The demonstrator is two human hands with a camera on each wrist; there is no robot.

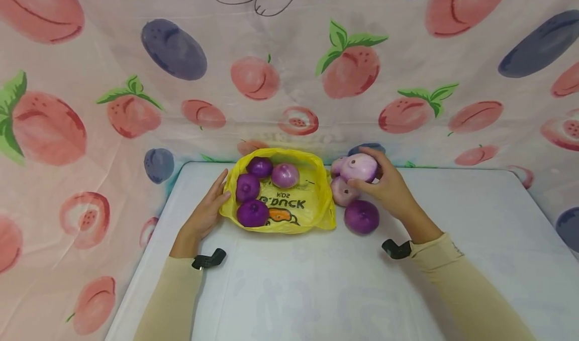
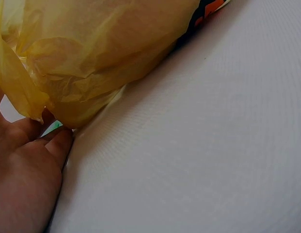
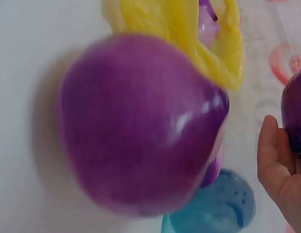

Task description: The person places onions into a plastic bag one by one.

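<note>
head view: your right hand (image 1: 389,188) is curling its fingers and thumb around a pale purple onion (image 1: 359,167), gripping it just above the small pile of onions lying right of the yellow bag (image 1: 312,200). a darker onion (image 1: 361,216) is lying on the white table (image 1: 452,260) just under your wrist, and two paler ones (image 1: 342,191) are sitting touching each other beneath the one you are gripping. your left hand (image 1: 207,211) is resting with straight, relaxed fingers against the bag's left edge, grasping nothing; it looks as if you are bracing the thin plastic so the mouth is staying spread and the bag is not sliding. four onions (image 1: 252,213) are already lying inside the bag, three dark and one lighter. from the left wrist, your fingers (image 2: 55,143) are touching the crumpled yellow plastic (image 2: 92,58) where it is meeting the table. from the right wrist, the dark onion (image 3: 140,126) on the table is filling the frame, blurred, with the bag (image 3: 208,43) behind it and your palm (image 3: 281,165) at the right edge. the fruit-print cloth (image 1: 135,80) is hanging behind and beside the table
</note>
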